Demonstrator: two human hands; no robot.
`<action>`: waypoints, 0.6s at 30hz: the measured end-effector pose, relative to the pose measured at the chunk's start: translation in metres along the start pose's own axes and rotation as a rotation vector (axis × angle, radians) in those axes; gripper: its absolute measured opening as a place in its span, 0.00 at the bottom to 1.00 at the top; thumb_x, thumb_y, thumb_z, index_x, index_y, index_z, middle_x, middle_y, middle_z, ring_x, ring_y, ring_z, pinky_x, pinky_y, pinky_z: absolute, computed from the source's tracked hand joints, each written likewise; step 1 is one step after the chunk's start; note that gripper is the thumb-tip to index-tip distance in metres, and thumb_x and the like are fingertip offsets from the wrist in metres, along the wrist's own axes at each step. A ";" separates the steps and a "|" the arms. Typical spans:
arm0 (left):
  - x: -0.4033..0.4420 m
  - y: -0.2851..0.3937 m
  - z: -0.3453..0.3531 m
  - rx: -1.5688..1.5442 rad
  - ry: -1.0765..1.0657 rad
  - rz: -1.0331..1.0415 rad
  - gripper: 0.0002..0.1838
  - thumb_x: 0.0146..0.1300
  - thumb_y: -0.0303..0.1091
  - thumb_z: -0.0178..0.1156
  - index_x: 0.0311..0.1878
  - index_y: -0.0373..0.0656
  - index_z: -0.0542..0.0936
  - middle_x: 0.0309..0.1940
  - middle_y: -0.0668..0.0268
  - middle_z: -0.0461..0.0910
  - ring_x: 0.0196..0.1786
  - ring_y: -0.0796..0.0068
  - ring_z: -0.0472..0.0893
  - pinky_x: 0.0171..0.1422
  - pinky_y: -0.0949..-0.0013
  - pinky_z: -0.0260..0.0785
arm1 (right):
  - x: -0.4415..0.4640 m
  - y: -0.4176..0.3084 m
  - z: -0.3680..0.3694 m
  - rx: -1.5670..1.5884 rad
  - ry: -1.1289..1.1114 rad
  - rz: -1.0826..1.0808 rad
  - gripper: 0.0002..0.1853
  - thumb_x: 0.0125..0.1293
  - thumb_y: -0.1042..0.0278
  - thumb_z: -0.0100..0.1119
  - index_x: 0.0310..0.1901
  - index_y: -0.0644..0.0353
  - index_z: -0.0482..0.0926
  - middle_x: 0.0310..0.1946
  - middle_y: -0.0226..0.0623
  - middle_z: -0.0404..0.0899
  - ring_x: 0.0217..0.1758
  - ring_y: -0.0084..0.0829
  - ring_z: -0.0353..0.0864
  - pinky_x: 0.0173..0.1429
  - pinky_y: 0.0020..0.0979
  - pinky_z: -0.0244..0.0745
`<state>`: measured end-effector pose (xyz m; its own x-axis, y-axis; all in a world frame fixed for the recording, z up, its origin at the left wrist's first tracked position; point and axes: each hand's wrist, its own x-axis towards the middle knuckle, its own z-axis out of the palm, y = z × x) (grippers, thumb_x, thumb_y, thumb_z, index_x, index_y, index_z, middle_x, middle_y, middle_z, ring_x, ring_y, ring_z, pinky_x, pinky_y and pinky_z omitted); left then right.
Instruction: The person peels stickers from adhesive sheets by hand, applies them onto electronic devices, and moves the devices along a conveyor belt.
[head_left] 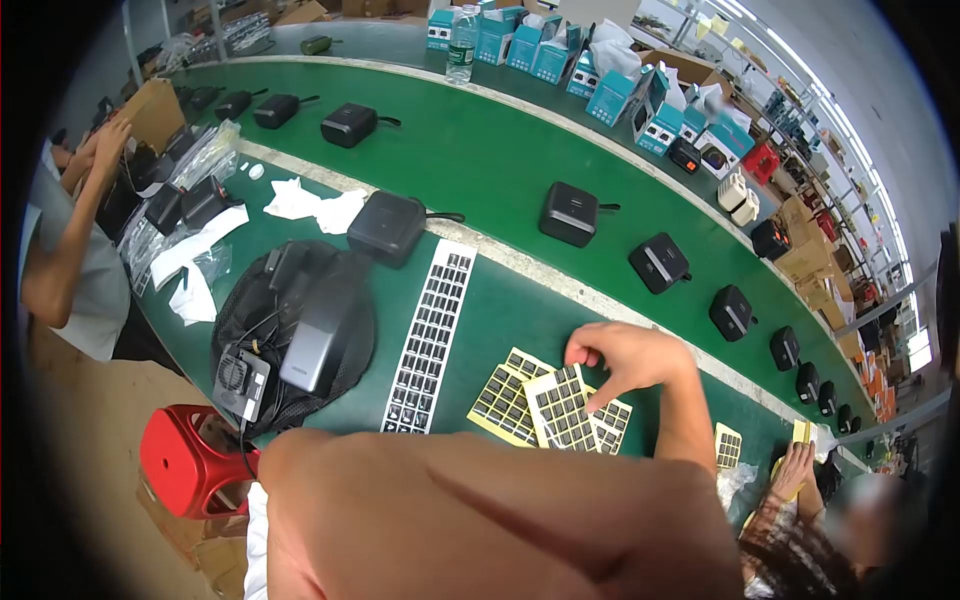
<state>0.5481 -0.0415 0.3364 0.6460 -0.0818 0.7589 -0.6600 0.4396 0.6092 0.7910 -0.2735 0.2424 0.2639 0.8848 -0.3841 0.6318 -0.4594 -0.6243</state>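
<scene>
My right hand (634, 358) reaches in from the right over several yellow-backed sheets of small dark rectangular labels. Its fingers are curled, with the thumb apart from them and its tip at the edge of the top label sheet (562, 408). Nothing shows in the gap between thumb and fingers. Beneath that sheet, other label sheets (500, 402) overlap at angles. My left arm (480, 510) crosses the foreground, large and close; its hand does not show. Left of the sheets lies a long white strip of dark labels (432, 335).
A black mesh bag (345, 385) holds a grey box-shaped device (312, 345). Black speakers (570, 213) line the green conveyor (470, 150). One black speaker (387, 228) sits on my side. A red stool (185, 460) stands at left. Co-workers' hands (795, 468) work at both sides.
</scene>
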 end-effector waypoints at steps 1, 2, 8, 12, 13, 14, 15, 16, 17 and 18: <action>-0.002 0.001 0.001 0.009 0.007 0.000 0.20 0.77 0.39 0.59 0.30 0.34 0.85 0.29 0.54 0.84 0.29 0.60 0.80 0.35 0.60 0.73 | 0.010 0.003 0.009 -0.060 -0.028 -0.033 0.27 0.48 0.63 0.85 0.48 0.60 0.82 0.44 0.32 0.80 0.45 0.30 0.79 0.48 0.32 0.77; -0.007 0.006 -0.005 0.020 0.014 0.000 0.20 0.77 0.39 0.59 0.31 0.34 0.85 0.29 0.54 0.84 0.29 0.60 0.80 0.35 0.61 0.73 | 0.016 0.005 0.013 -0.121 -0.056 -0.067 0.24 0.49 0.63 0.85 0.45 0.60 0.83 0.41 0.31 0.80 0.43 0.29 0.78 0.45 0.32 0.76; 0.004 0.007 -0.009 0.077 -0.008 -0.003 0.18 0.76 0.37 0.60 0.31 0.34 0.85 0.29 0.54 0.84 0.29 0.61 0.81 0.36 0.62 0.73 | 0.011 0.000 0.005 0.102 0.048 -0.065 0.12 0.59 0.68 0.78 0.38 0.58 0.82 0.34 0.28 0.80 0.38 0.24 0.77 0.43 0.29 0.75; 0.011 0.007 -0.012 0.132 0.001 -0.030 0.17 0.75 0.37 0.61 0.32 0.34 0.85 0.30 0.55 0.84 0.30 0.61 0.81 0.36 0.63 0.73 | 0.013 -0.003 0.007 0.366 0.145 -0.114 0.07 0.67 0.72 0.72 0.41 0.59 0.82 0.37 0.24 0.81 0.39 0.18 0.77 0.45 0.24 0.74; 0.013 0.006 -0.012 0.140 -0.002 -0.034 0.17 0.75 0.36 0.61 0.32 0.34 0.85 0.30 0.55 0.84 0.30 0.61 0.81 0.36 0.63 0.73 | 0.012 0.000 0.009 0.484 0.224 -0.130 0.06 0.68 0.75 0.72 0.41 0.60 0.82 0.36 0.22 0.80 0.37 0.16 0.75 0.43 0.23 0.72; 0.001 0.012 -0.012 0.144 -0.009 -0.040 0.16 0.75 0.36 0.62 0.32 0.34 0.85 0.30 0.55 0.84 0.30 0.61 0.81 0.36 0.63 0.73 | 0.013 0.003 0.009 0.466 0.234 -0.165 0.04 0.70 0.77 0.69 0.44 0.61 0.83 0.37 0.23 0.81 0.38 0.14 0.75 0.44 0.21 0.72; 0.001 0.009 -0.007 0.148 -0.010 -0.049 0.16 0.74 0.36 0.62 0.32 0.34 0.85 0.30 0.55 0.84 0.30 0.61 0.81 0.36 0.63 0.73 | 0.011 0.001 0.007 0.472 0.237 -0.162 0.04 0.70 0.77 0.69 0.44 0.61 0.83 0.37 0.23 0.81 0.38 0.14 0.75 0.44 0.21 0.72; 0.026 -0.005 -0.007 0.154 -0.006 -0.059 0.16 0.74 0.36 0.62 0.32 0.34 0.85 0.30 0.55 0.84 0.30 0.61 0.81 0.36 0.63 0.73 | 0.009 -0.005 0.004 0.490 0.243 -0.178 0.06 0.71 0.74 0.68 0.47 0.61 0.83 0.39 0.24 0.81 0.40 0.15 0.75 0.45 0.22 0.72; 0.006 0.005 -0.010 0.162 0.002 -0.070 0.16 0.74 0.36 0.62 0.32 0.34 0.85 0.30 0.55 0.84 0.30 0.61 0.81 0.36 0.63 0.73 | 0.009 -0.007 0.004 0.509 0.244 -0.195 0.08 0.72 0.71 0.68 0.50 0.60 0.84 0.41 0.25 0.82 0.42 0.16 0.75 0.45 0.24 0.73; 0.003 -0.002 0.006 0.173 0.006 -0.075 0.15 0.74 0.35 0.62 0.32 0.34 0.85 0.30 0.55 0.84 0.31 0.62 0.81 0.36 0.64 0.73 | 0.010 -0.005 0.005 0.569 0.234 -0.222 0.09 0.75 0.71 0.65 0.53 0.61 0.84 0.42 0.25 0.83 0.43 0.16 0.76 0.47 0.24 0.74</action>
<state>0.5488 -0.0480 0.3395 0.6982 -0.1029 0.7085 -0.6652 0.2724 0.6952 0.7869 -0.2630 0.2388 0.3637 0.9275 -0.0861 0.2225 -0.1762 -0.9589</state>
